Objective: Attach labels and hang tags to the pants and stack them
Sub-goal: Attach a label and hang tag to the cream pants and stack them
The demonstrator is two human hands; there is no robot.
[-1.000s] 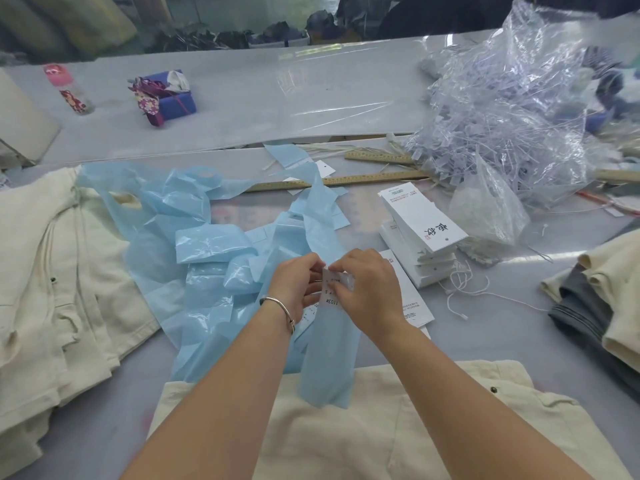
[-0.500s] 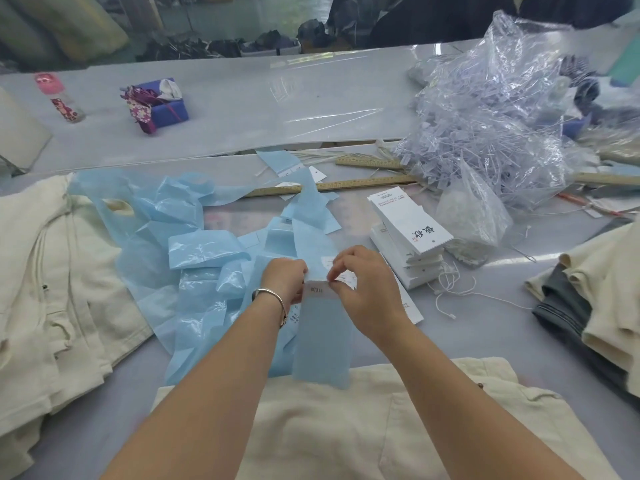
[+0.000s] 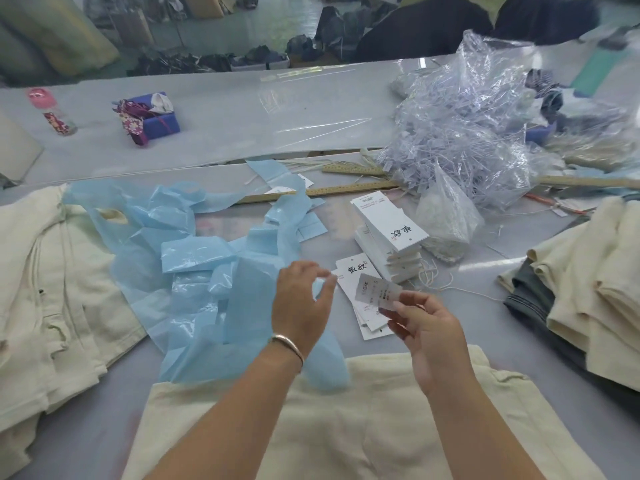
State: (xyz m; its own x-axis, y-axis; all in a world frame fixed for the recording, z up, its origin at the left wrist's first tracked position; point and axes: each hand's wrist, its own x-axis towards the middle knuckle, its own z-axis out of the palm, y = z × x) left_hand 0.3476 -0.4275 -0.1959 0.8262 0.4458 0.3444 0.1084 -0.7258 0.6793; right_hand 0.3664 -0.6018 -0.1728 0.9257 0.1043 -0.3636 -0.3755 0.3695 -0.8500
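One white label (image 3: pixel 379 293) is pinched in the right hand (image 3: pixel 427 327) above the worktop's (image 3: pixel 242 112) near edge. The left hand (image 3: pixel 300 306) hovers with loosely spread fingers, holding nothing. One cream pair of pants (image 3: pixel 346 427) lies below; one stack of hang tags (image 3: pixel 389 237) stands beyond.

label (image 3: pixel 378 293) peeled free in right hand (image 3: pixel 427 329), left hand (image 3: pixel 300 303) released blue backing strip (image 3: pixel 325 355)

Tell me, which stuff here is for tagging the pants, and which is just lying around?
For the job: label in the right hand; left hand; tags; pants; strings; stack.

Lying about: blue scraps; rulers; bottle; purple bundle.
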